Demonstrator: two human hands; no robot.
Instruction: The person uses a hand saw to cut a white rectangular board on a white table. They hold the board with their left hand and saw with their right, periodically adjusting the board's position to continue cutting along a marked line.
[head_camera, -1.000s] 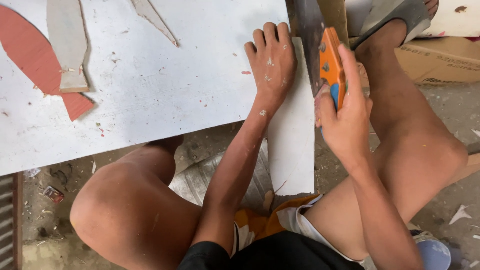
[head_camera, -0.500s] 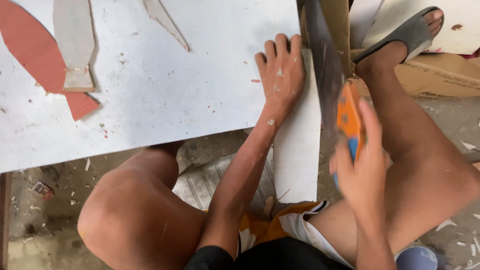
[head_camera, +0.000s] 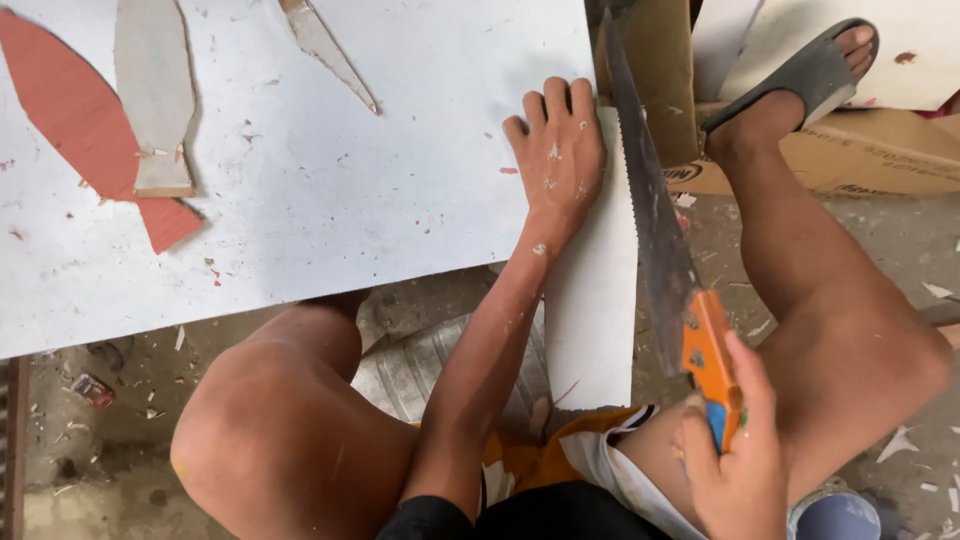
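From the head view, my left hand (head_camera: 557, 160) lies flat and open, fingers spread, pressing on the white board (head_camera: 300, 180) near the upper middle of the frame, just where a narrow strip (head_camera: 592, 320) of it runs down toward me. My right hand (head_camera: 735, 470), at the lower right, is closed around the orange handle of the saw (head_camera: 660, 250). The blade slants up from that handle along the strip's right edge to the top of the frame, its teeth facing the board just beside my left fingertips.

I judge the step in hand to be sawing along that right edge, with the saw drawn back toward me. The next stroke calls for a straight push up the line, steady pressure from the flat hand, and fingers kept off the teeth.

At the upper left, a red cutout (head_camera: 70, 150) and a grey cutout (head_camera: 155, 90) lie on the board, overlapping; a thin sliver (head_camera: 325, 45) lies to their right. My sandalled foot (head_camera: 800, 80) rests on a cardboard box (head_camera: 860, 150) at the upper right. My knees fill the bottom, over a littered floor (head_camera: 100, 400).
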